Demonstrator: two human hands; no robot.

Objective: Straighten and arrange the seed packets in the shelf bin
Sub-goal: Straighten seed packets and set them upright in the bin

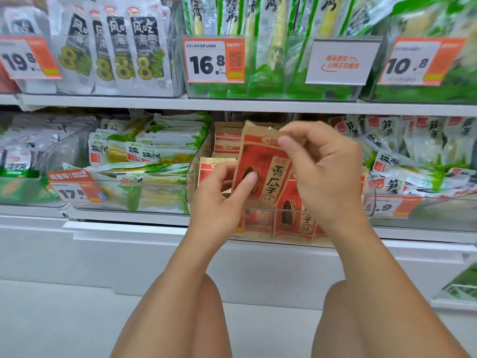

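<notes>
We see our left hand (222, 192) and right hand (320, 164) both pinching a red-and-tan seed packet (263, 166) printed 香瓜子, tilted above the clear shelf bin (192, 174), more packets (291, 218) inside, price tag (213, 60) reading 16.8 above

Head view, close, down toward shelf bin (196, 161)

Both hands hold one red-and-tan seed packet (260, 164), tilted, above the clear shelf bin (192, 174). Left hand (222, 200) pinches its lower left edge, thumb on the front. Right hand (322, 166) pinches the top right corner. More seed packets (294, 218) stand in the bin behind its front wall. Green-and-white snack packs (144, 153) fill the bin just left.
</notes>
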